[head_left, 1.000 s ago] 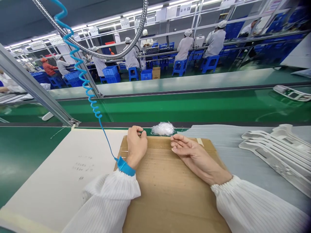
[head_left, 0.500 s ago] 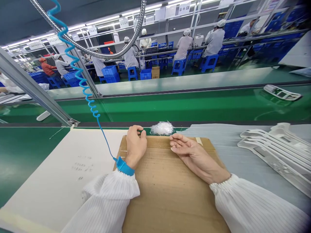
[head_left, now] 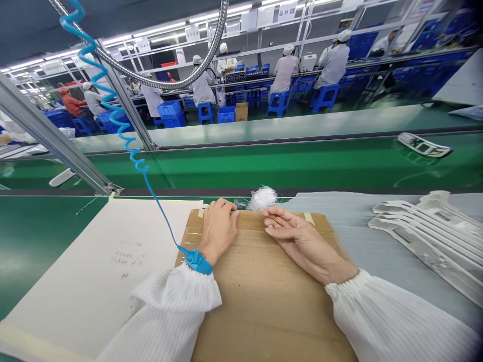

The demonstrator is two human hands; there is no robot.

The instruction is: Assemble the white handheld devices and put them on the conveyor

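A small clear plastic bag (head_left: 263,198) with whitish contents lies at the far edge of a brown cardboard sheet (head_left: 264,311). My left hand (head_left: 220,226), with a blue wrist strap (head_left: 198,262) around the wrist, has its fingers closed at the bag's loose left end; the fingertips are partly hidden. Just in front of the bag, my right hand (head_left: 298,239) is turned palm inward, fingers curled towards the thumb. Whatever may be between those fingertips is too small to make out.
White curved plastic parts (head_left: 426,236) are stacked at right on a pale foam sheet (head_left: 350,216). A green conveyor belt (head_left: 302,168) runs beyond, carrying a white part (head_left: 424,145). A coiled blue cord (head_left: 109,93) hangs at left over white paper (head_left: 94,271). Several people sit further back.
My left hand has moved slightly right, and the plastic bag has shifted right and bunched up. My right hand has stayed in place. The parts on the belt have moved left.
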